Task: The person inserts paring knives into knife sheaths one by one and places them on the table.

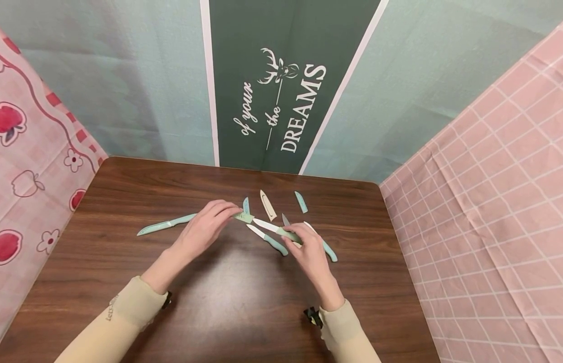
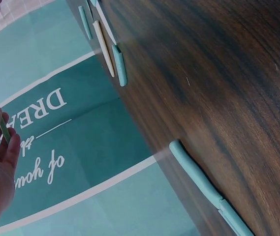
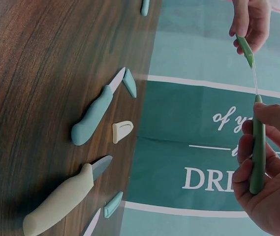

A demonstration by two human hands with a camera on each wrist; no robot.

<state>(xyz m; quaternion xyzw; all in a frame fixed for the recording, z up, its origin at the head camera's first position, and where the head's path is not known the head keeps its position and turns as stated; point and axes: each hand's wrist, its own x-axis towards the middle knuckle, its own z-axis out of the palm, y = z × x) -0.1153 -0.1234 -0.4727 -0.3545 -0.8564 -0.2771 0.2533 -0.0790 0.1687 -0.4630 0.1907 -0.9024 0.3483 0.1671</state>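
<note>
In the head view my left hand (image 1: 207, 225) pinches a green blade sheath (image 1: 244, 217) above the table. My right hand (image 1: 310, 247) grips the green handle (image 3: 259, 147) of a small knife, whose pale blade (image 1: 265, 226) points left. The blade's tip end meets the mouth of the sheath, with most of the blade bare between the two hands. Below them on the table lies a blue-handled knife (image 1: 275, 245) with a white blade. A cream-handled knife (image 3: 61, 204) with a grey blade lies by my right hand, largely covered by it in the head view.
Another blue-handled knife (image 1: 330, 250) lies right of my right hand. A sheathed teal knife (image 1: 156, 228) lies to the left. Behind the hands are a blue sheath (image 1: 246, 204), a cream sheath (image 1: 267, 205) and a second blue sheath (image 1: 301, 201). Fabric hangings (image 1: 163, 91) border the wooden table (image 1: 217, 312).
</note>
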